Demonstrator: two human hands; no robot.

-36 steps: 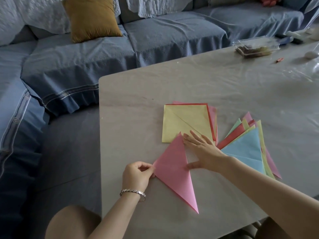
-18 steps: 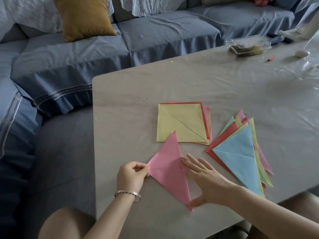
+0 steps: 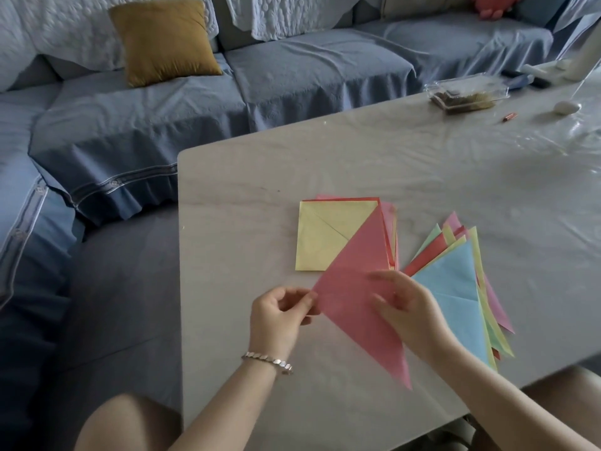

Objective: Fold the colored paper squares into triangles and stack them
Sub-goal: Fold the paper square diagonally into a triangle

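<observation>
A pink paper triangle (image 3: 354,288) is lifted off the table, its top corner overlapping the pile of unfolded squares. My left hand (image 3: 279,315) pinches its left corner. My right hand (image 3: 411,312) holds its right side, fingers blurred. The pile of squares (image 3: 322,242) has a creased yellow sheet on top, with red and pink edges showing beneath. To the right lies the fanned stack of folded triangles (image 3: 455,288), a light blue one on top, with red, green, yellow and pink ones under it.
The grey table (image 3: 357,164) has its left edge beside a blue sofa (image 3: 130,141) with a mustard cushion (image 3: 166,40). At the far right stand a clear plastic box (image 3: 466,92), a small red object (image 3: 509,117) and a white pebble-like thing (image 3: 567,107).
The pink triangle lay flat under my pressing right hand; now both hands have lifted it and carried it up and right, over the yellow square.
</observation>
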